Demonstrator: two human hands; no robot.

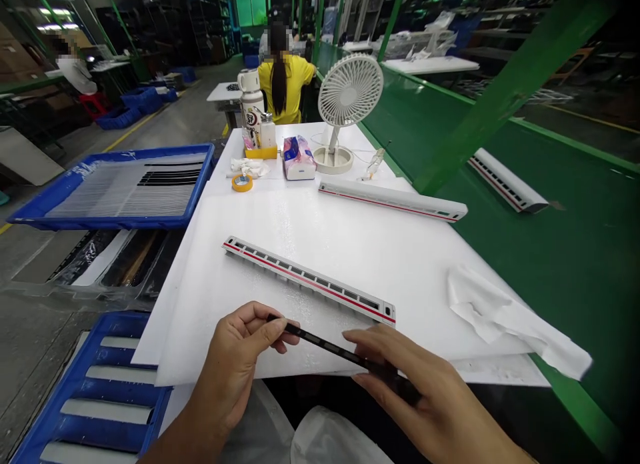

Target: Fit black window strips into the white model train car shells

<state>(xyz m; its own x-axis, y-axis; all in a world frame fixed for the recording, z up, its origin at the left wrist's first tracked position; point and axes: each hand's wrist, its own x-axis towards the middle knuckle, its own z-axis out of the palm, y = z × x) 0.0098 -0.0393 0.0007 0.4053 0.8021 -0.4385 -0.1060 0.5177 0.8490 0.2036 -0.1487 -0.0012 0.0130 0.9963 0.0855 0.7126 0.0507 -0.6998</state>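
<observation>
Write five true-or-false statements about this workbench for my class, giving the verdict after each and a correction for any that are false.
1. The left hand and the right hand both hold a thin black strip. True.
2. The model train carriage shell on the white foam sheet has a blue stripe. False: its stripe is red.
3. A white desk fan stands at the far end of the table. True.
4. The blue tray lies to the right of the foam sheet. False: it lies to the left.
5. A roll of tape lies to the left of the tissue pack. True.
</observation>
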